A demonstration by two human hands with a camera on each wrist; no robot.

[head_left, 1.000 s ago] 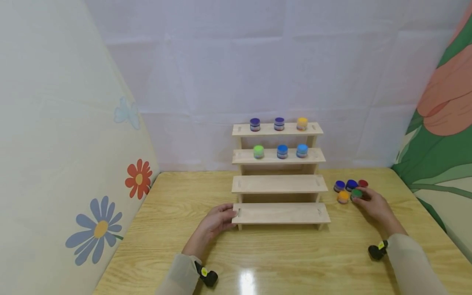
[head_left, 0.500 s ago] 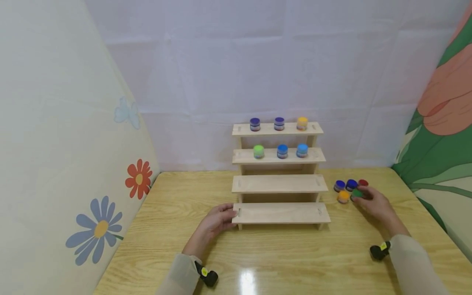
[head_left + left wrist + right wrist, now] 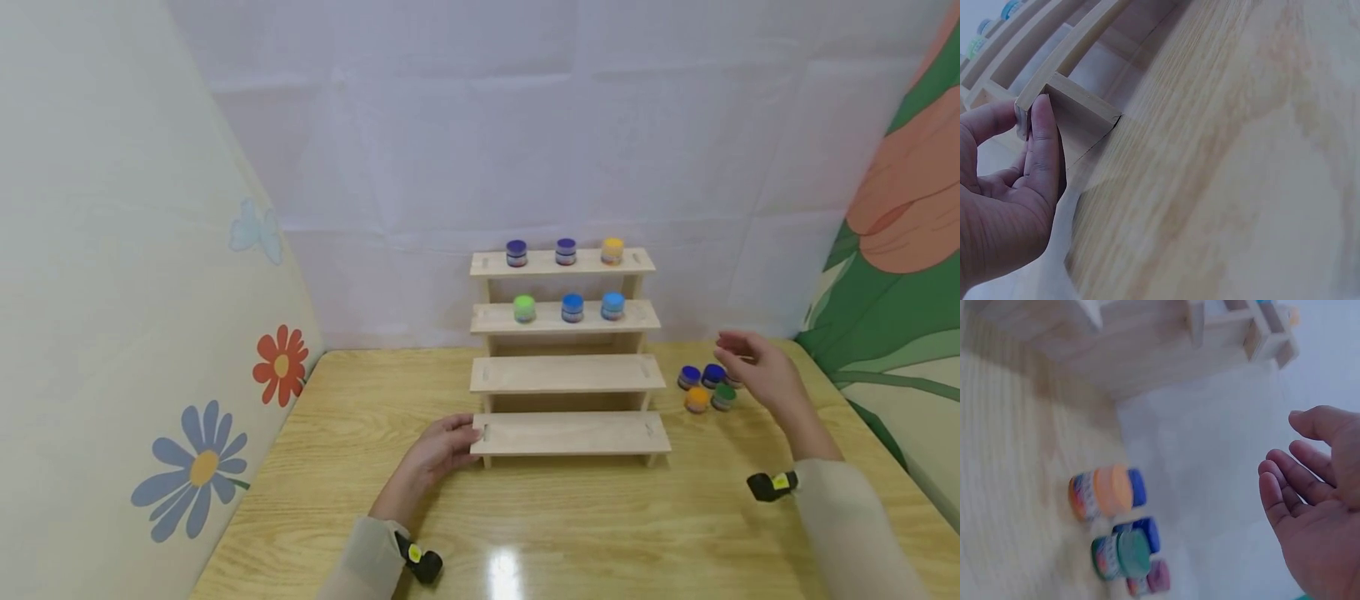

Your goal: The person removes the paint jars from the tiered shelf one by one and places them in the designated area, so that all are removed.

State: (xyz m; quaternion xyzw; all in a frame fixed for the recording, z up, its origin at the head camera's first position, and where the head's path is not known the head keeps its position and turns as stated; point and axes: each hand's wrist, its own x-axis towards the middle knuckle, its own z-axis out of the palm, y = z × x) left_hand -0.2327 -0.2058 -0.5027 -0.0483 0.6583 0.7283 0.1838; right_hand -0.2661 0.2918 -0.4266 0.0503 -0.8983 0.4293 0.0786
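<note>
My left hand [image 3: 435,452] pinches the left end of the lowest board of a stepped wooden rack [image 3: 570,435]; in the left wrist view the thumb and fingers [image 3: 1042,144] lie on either side of the board's end. My right hand [image 3: 768,375] is raised over the loose paint jars, fingers loosely bent, palm bare in the right wrist view. Beneath and beside it stand a green jar [image 3: 723,397], an orange jar [image 3: 696,401], two dark blue jars [image 3: 689,377] and a red jar [image 3: 1159,576], which the hand mostly hides in the head view.
The rack's top step carries two purple jars [image 3: 516,253] and a yellow jar [image 3: 612,252]. On the second step stand a light green jar [image 3: 524,309], a blue jar [image 3: 572,308] and a light blue jar [image 3: 612,307]. White cloth [image 3: 450,125] hangs behind the wooden table [image 3: 360,392].
The right hand has let go of the green jar and lifted up and away from it; the jar stays among the others. My left hand keeps its place on the rack.
</note>
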